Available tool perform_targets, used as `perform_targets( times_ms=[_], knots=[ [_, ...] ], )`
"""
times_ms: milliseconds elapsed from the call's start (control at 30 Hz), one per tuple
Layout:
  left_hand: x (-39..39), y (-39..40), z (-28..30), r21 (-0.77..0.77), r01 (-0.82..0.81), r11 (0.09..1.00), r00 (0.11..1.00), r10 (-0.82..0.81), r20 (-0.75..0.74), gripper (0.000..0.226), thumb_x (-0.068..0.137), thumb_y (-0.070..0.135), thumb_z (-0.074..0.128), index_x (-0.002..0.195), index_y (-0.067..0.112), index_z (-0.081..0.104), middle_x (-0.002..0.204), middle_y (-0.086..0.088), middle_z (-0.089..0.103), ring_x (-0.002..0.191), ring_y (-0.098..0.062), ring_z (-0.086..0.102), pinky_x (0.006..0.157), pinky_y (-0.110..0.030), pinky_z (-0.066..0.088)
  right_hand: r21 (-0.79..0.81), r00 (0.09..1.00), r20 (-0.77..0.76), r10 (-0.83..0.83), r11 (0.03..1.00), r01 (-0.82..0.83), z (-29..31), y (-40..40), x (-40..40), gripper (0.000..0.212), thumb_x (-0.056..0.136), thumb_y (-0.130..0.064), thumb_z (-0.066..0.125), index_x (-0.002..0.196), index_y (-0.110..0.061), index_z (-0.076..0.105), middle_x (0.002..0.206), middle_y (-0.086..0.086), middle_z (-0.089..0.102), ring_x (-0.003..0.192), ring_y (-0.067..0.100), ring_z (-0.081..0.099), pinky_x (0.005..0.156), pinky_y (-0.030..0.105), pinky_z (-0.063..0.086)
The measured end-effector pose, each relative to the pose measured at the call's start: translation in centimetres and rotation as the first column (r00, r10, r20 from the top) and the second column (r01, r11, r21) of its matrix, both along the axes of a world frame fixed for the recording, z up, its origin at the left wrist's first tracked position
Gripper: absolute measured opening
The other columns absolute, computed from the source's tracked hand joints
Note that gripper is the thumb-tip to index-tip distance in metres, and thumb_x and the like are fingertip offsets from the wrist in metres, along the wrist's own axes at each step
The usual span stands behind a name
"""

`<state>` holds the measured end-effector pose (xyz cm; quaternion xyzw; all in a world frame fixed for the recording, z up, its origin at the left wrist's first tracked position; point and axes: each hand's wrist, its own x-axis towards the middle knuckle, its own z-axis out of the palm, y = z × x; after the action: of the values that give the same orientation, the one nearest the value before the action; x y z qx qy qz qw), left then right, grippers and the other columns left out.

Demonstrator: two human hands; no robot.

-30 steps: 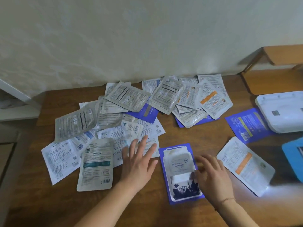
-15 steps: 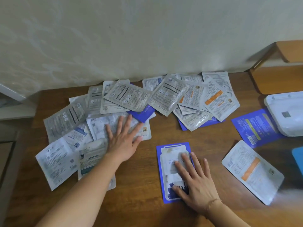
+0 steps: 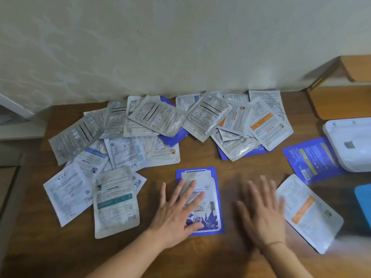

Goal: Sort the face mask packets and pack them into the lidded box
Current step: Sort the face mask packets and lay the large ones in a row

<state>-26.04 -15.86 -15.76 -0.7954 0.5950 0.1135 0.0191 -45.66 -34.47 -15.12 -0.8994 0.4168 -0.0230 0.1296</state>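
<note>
Since half a second ago you have swapped hands on the blue-bordered packet with the white window and dark floral print [image 3: 202,199]: your left hand [image 3: 176,213], which was out on the left-hand heap, now lies flat on it with fingers spread and straight, while your right hand [image 3: 263,213] has come off it and sits blurred over the bare wooden tabletop [image 3: 200,257] between that packet and the white packet with the orange stripe [image 3: 307,213], fingers spread and holding nothing. Pressing flat like this looks meant to pin the blue packet as the start of its own pile, apart from the rest. Nothing is sorted much yet: the silver-grey and white foil packets [image 3: 156,117] lie fanned and overlapping against the wall, a second cluster with orange labels [image 3: 261,123] lies to their right, and a loose dark blue packet [image 3: 309,157] lies face-down, its edge touching the white plastic lidded box [image 3: 349,145] (only partly in view at the right edge). No packet appears to be in the box yet. Your right hand seems headed for the orange-striped packet, but that is only a guess.
</note>
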Motion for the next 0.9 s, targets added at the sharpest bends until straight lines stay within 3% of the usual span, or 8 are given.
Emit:
perform_targets(
  times_ms=[133, 367, 433, 567, 633, 700, 800, 900],
  knots=[
    [0.6, 0.7, 0.1, 0.064, -0.021, 0.998, 1.0, 0.02, 0.018, 0.077, 0.086, 0.078, 0.028, 0.153, 0.038, 0.025, 0.165, 0.0, 0.01, 0.151, -0.027, 0.006, 0.106, -0.07, 0.008, 0.042, 0.952, -0.118, -0.281, 0.957, 0.288, -0.7, -5.1, -7.5, 0.077, 0.083, -0.064, 0.028, 0.148, -0.022, 0.034, 0.157, 0.013, 0.027, 0.145, 0.034, 0.021, 0.112, 0.058, 0.025],
    [1.5, 1.1, 0.5, 0.043, -0.004, 0.999, 1.0, 0.003, 0.021, 0.076, 0.088, 0.076, 0.027, 0.151, 0.034, 0.031, 0.164, -0.002, 0.016, 0.15, -0.027, 0.011, 0.109, -0.067, 0.008, 0.063, 0.943, -0.251, -0.219, 0.968, 0.242, -0.1, -6.0, -10.1, 0.074, 0.088, -0.064, 0.03, 0.151, -0.025, 0.029, 0.16, 0.005, 0.023, 0.149, 0.023, 0.012, 0.118, 0.048, 0.011],
    [1.0, -0.3, 1.1, -0.027, -0.014, 1.0, 0.998, 0.012, -0.06, 0.073, 0.089, 0.072, 0.033, 0.15, 0.032, 0.034, 0.164, 0.0, 0.013, 0.151, -0.024, 0.008, 0.112, -0.062, 0.006, 0.056, 0.956, -0.168, -0.241, 0.966, 0.253, 0.6, -6.1, -9.9, 0.071, 0.091, -0.065, 0.029, 0.146, -0.022, 0.038, 0.156, 0.006, 0.031, 0.147, 0.026, 0.018, 0.115, 0.051, 0.017],
    [-1.7, -9.1, 2.8, -0.234, -0.05, 0.971, 0.933, -0.038, -0.357, 0.06, 0.096, 0.061, 0.035, 0.144, 0.027, 0.045, 0.159, 0.006, 0.026, 0.149, -0.014, 0.016, 0.119, -0.043, 0.014, 0.157, 0.927, 0.089, -0.365, 0.924, 0.348, 2.4, -10.7, -8.6, 0.066, 0.085, -0.055, 0.047, 0.137, -0.014, 0.048, 0.149, 0.011, 0.04, 0.142, 0.029, 0.028, 0.112, 0.052, 0.03],
    [-3.6, -15.3, 4.0, -0.263, -0.139, 0.955, 0.845, -0.024, -0.534, 0.053, 0.096, 0.052, 0.046, 0.141, 0.025, 0.048, 0.153, 0.009, 0.037, 0.143, -0.008, 0.027, 0.117, -0.036, 0.027, 0.249, 0.9, 0.07, -0.43, 0.881, 0.401, 2.8, -13.6, -7.7, 0.062, 0.09, -0.041, 0.056, 0.144, -0.014, 0.04, 0.156, 0.01, 0.029, 0.147, 0.025, 0.018, 0.117, 0.049, 0.023],
    [-5.4, -21.2, 5.1, -0.217, -0.196, 0.956, 0.753, 0.005, -0.658, 0.048, 0.097, 0.041, 0.053, 0.142, 0.024, 0.048, 0.151, 0.01, 0.039, 0.14, -0.005, 0.032, 0.114, -0.031, 0.033, 0.234, 0.91, -0.044, -0.412, 0.881, 0.41, 2.7, -15.4, -6.8, 0.066, 0.094, -0.043, 0.051, 0.15, -0.015, 0.029, 0.162, 0.006, 0.015, 0.149, 0.022, 0.005, 0.12, 0.046, 0.012],
    [-7.3, -28.4, 5.8, -0.157, -0.103, 0.982, 0.785, -0.016, -0.62, 0.05, 0.099, 0.031, 0.053, 0.146, 0.019, 0.042, 0.154, 0.005, 0.033, 0.142, -0.009, 0.027, 0.115, -0.024, 0.022, 0.242, 0.926, -0.146, -0.348, 0.895, 0.375, 2.1, -15.8, -6.2, 0.069, 0.096, -0.051, 0.04, 0.153, -0.02, 0.019, 0.163, 0.0, 0.005, 0.149, 0.021, -0.005, 0.119, 0.048, 0.003],
    [-8.0, -33.1, 5.7, -0.082, -0.019, 0.996, 0.838, -0.029, -0.545, 0.051, 0.098, 0.024, 0.056, 0.144, 0.009, 0.042, 0.151, -0.004, 0.034, 0.14, -0.019, 0.029, 0.113, -0.026, 0.023, 0.167, 0.947, -0.166, -0.275, 0.939, 0.302, 1.4, -15.4, -6.2, 0.079, 0.085, -0.068, 0.013, 0.151, -0.027, 0.026, 0.162, -0.005, 0.012, 0.149, 0.021, -0.007, 0.117, 0.05, -0.002]
  ],
)
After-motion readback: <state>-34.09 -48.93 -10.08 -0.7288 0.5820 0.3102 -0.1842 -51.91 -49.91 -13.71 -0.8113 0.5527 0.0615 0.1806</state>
